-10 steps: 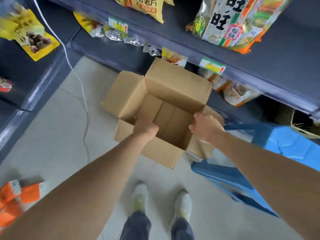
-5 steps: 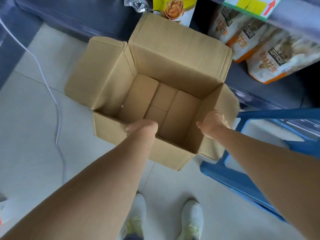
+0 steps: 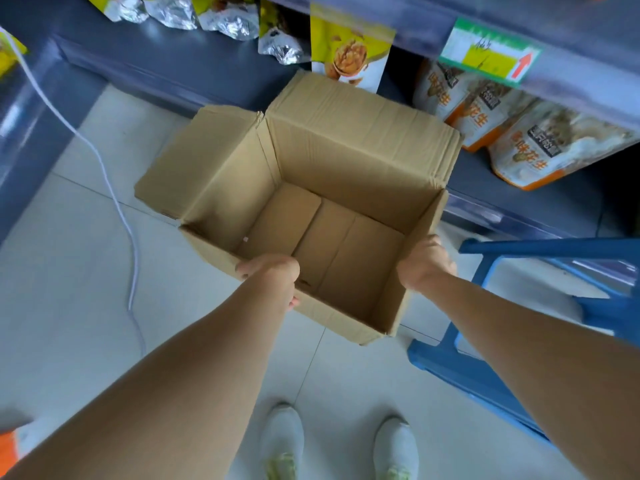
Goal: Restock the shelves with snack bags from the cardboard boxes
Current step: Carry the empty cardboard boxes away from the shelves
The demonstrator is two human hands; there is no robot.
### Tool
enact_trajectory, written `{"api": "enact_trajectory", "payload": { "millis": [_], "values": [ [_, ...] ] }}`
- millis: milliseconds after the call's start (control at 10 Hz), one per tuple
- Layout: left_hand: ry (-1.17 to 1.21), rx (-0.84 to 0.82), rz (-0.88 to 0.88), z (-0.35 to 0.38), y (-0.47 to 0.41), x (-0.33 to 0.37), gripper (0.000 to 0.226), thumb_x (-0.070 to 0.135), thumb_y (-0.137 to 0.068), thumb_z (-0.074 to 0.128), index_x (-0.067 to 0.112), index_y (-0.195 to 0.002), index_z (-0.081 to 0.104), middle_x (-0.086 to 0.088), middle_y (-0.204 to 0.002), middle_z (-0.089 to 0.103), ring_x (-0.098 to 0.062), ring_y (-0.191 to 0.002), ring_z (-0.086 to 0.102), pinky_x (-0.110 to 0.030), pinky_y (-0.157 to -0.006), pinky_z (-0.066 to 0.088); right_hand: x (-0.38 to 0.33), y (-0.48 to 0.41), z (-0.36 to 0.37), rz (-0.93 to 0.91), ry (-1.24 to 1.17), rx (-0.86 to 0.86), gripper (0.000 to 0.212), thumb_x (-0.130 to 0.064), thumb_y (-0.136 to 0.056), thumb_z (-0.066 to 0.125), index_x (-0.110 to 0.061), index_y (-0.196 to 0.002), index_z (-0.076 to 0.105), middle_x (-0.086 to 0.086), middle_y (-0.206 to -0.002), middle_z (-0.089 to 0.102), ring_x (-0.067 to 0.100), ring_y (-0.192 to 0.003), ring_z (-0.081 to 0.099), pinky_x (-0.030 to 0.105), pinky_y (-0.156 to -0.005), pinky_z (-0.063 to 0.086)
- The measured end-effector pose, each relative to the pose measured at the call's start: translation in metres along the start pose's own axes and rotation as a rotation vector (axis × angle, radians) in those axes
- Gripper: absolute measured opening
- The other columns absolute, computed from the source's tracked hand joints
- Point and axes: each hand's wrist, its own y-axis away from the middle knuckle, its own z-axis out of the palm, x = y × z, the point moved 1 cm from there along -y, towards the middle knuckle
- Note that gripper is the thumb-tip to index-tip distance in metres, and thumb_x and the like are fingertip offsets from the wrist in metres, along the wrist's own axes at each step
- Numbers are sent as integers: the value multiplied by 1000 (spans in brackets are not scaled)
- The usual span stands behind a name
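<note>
Gaping upward, cardboard box (image 3: 349, 161), flaps (image 3: 201, 164) open.

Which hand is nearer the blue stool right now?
Right. The right hand grips the right wall of the cardboard box, just beside the blue stool; the left hand grips the near wall, farther across the box.

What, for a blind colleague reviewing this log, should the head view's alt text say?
Seen from above, the person's left hand and right hand grip the rim of an empty, open cardboard box. Peanut bags stand on the dark shelf behind it; a blue stool is at right.
</note>
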Motion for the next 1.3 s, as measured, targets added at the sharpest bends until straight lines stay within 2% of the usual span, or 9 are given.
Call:
{"api": "enact_trajectory", "payload": {
  "millis": [200, 400, 500, 600, 700, 800, 900, 1200, 1300],
  "values": [
    [-25, -15, 3, -68, 66, 6, 38, 6, -92, 45, -2, -129, 41, -18, -72, 51, -30, -53, 61, -29, -35, 50, -22, 73, -65, -58, -36, -78, 54, -11, -92, 47, 2, -140, 27, 16, -118, 53, 28, -86, 61, 33, -78, 57],
    [-58, 42, 64, -143, 162, -19, 30, 2, -93, 43, -8, -121, 41, -21, -58, 56, -29, -53, 60, -35, -53, 57, -19, 182, -117, -90, -85, -117, 47, -4, -90, 48, 2, -133, 31, 15, -108, 55, 20, -63, 53, 29, -59, 56],
    [-76, 49, 89, -180, 212, -34, 13, 4, -94, 39, -6, -98, 47, -17, -45, 57, -27, -53, 59, -37, -64, 59, -18, 244, -140, -143, -110, -169, 37, -3, -88, 50, 6, -123, 43, 20, -118, 59, 29, -87, 66, 29, -58, 54],
    [-103, 34, 115, -217, 254, -47, 25, 8, -93, 39, -1, -117, 43, -20, -71, 51, -26, -33, 58, -30, -35, 49, -15, 305, -166, -155, -111, -173, 35, -4, -90, 48, 9, -122, 45, 19, -121, 60, 29, -88, 71, 30, -64, 56],
    [-77, 26, 145, -249, 297, -58, 27, 8, -92, 37, 1, -119, 38, -21, -77, 50, -27, -25, 54, -27, -39, 47, -13, 362, -197, -225, -184, -172, 6, -5, -89, 50, -6, -84, 53, 18, -118, 62, 29, -92, 70, 27, -50, 52],
    [-70, 51, 204, -271, 339, -61, 21, 8, -94, 35, 2, -114, 38, -20, -79, 50, -28, -23, 53, -32, -46, 44, -7, 407, -222, -267, -259, -140, 27, -4, -89, 51, -12, -65, 41, 20, -114, 63, 32, -96, 67, 33, -65, 57],
    [-121, 5, 265, -287, 383, -58, 21, 7, -97, 31, 0, -115, 40, -24, -83, 58, -27, -23, 53, -32, -44, 47, 4, 436, -244, -287, -297, -122, 28, -3, -90, 50, -12, -65, 40, 19, -102, 61, 28, -73, 59, 33, -66, 55],
    [-255, -23, 404, -270, 511, -69, 19, 5, -95, 36, -1, -113, 39, -22, -113, 50, -33, -61, 59, -28, -35, 51, 76, 493, -301, -270, -375, -66, 25, 2, -87, 52, -9, -65, 43, 11, -69, 53, 23, -57, 54, 40, -80, 55],
    [-313, -59, 452, -243, 538, -78, 15, 4, -95, 37, -3, -108, 37, -23, -105, 50, -33, -62, 58, -36, -55, 53, 117, 505, -314, -235, -397, -35, 25, 2, -86, 52, -8, -65, 44, 11, -68, 52, 23, -58, 54, 37, -75, 55]
  ]
}}
